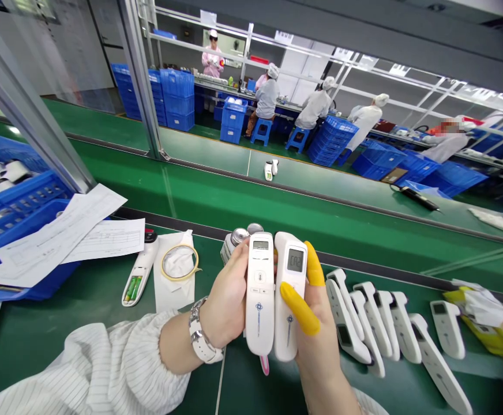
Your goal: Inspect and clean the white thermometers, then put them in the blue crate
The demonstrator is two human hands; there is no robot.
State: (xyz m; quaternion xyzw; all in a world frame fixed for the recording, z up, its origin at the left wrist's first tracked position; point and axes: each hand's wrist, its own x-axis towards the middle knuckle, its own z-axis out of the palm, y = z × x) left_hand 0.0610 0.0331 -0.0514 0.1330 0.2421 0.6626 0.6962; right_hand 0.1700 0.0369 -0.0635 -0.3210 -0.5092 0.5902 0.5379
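Two white infrared thermometers are held side by side over the green bench. My left hand (228, 294), with a watch on its wrist, is closed on the left thermometer (260, 334), whose small screen faces me. My right hand (316, 323), with yellow finger cots on thumb and a finger, grips the right thermometer (286, 340); its screen shows characters. A pink tip (264, 365) pokes out below the left thermometer. Behind my left hand stand round metallic-topped objects (240, 235), partly hidden. To the right, several more white thermometers (401, 328) lie in a row.
On the left, papers (104, 242) lie over a blue crate (22, 202). Near them are an open-backed thermometer (136, 282) with green batteries and a tape roll (180, 245). A yellow bag (489, 323) lies far right. Past the metal frame, several people work among blue crates (177, 95).
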